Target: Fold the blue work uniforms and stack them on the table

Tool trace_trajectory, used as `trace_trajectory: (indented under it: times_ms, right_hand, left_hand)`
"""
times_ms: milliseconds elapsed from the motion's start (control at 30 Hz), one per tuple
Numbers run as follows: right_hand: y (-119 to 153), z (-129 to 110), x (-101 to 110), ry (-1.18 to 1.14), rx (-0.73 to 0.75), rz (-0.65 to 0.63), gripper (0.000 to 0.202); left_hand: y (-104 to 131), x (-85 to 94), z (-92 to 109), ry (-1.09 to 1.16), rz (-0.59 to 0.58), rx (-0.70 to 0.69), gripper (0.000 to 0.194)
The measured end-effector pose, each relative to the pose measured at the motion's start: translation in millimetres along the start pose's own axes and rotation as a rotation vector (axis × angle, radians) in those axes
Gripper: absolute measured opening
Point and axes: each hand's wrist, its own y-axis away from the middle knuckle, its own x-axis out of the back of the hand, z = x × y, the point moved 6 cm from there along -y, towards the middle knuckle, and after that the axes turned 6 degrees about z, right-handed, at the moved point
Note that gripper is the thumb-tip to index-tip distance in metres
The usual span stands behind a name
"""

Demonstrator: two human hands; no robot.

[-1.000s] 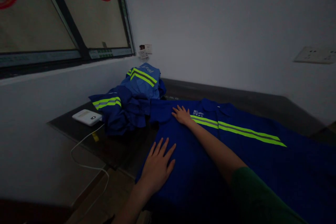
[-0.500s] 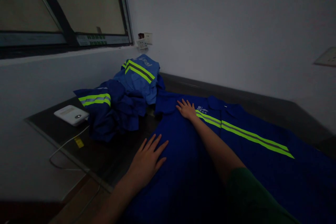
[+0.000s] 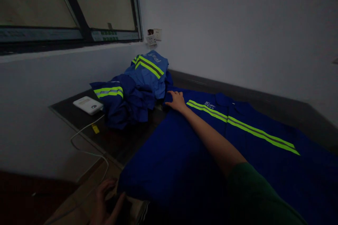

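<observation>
In the head view, we see the blue shirt [image 3: 169,147] spread across the worktop [image 3: 129,140], our right hand [image 3: 177,102] touching it with fingers curled and thumb apart, our left hand [image 3: 101,208] half-curled beside its near corner, though we cannot tell whether either grips cloth.

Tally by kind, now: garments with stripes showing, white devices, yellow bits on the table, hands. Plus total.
Garments with stripes: 3 (spread blue shirt, crumpled dark blue garment, light blue garment)
White device: 1
Yellow bit: 1
Hands: 2 (left hand, right hand)
Total: 7
</observation>
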Motion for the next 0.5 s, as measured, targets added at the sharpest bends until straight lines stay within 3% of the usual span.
trace_trajectory:
  times_ms: [100, 233, 400, 500]
  right_hand:
    - [2.1, -24.0, -15.5, 0.045, -0.058, -0.063, 0.074]
    - [2.5, -13.5, -17.0, 0.047, -0.205, 0.057, 0.052]
    - [0.0, 49.3, 13.5, -0.445, -0.517, 0.389, 0.032]
    - [2.1, 94.4, 47.7, -0.518, -0.611, 0.561, 0.031]
  left_hand:
    - [8.0, -18.7, -21.8, 0.129, 0.038, 0.307, 0.057]
    - [12.6, -31.6, -28.7, 0.187, -0.031, 0.468, 0.055]
    - [9.9, -2.2, -26.6, 0.13, -0.047, 0.501, 0.038]
    - [3.7, 15.8, -17.7, 0.105, -0.037, 0.479, 0.03]
